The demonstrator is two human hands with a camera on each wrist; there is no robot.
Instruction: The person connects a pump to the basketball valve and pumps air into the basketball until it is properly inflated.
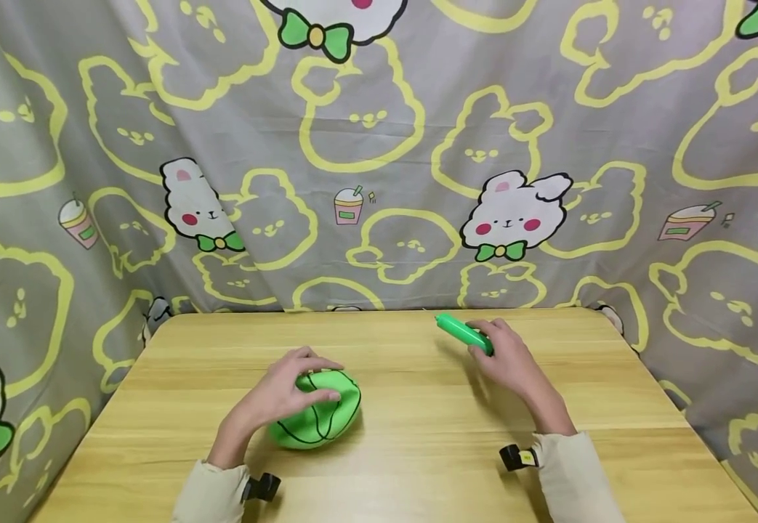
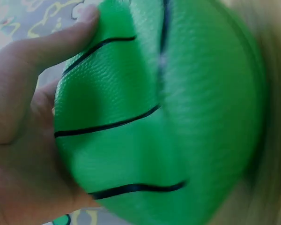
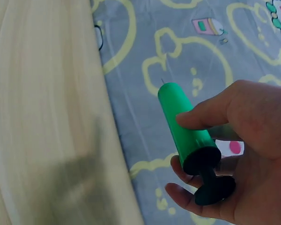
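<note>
A partly deflated green ball (image 1: pixel 342 414) with black lines is dented inward on its upper side. My left hand (image 1: pixel 285 385) grips it, the thumb lying across the dent and the fingers round the far side. In the left wrist view, the ball's pebbled skin (image 2: pixel 210 98) fills most of the picture. Over the right part of the table, my right hand (image 1: pixel 508 356) holds a small green ball pump (image 1: pixel 462 333) by its barrel. A thin needle sticks out of the pump's tip, and its black handle (image 3: pixel 215 190) shows near my palm in the right wrist view.
Both hands are above a wooden table (image 1: pixel 411 450). A grey curtain (image 1: pixel 411 181) printed with yellow outlines and rabbits hangs behind the far edge and along both sides. Black wrist cameras (image 1: pixel 262 487) sit at the cream sleeves (image 1: pixel 578 472).
</note>
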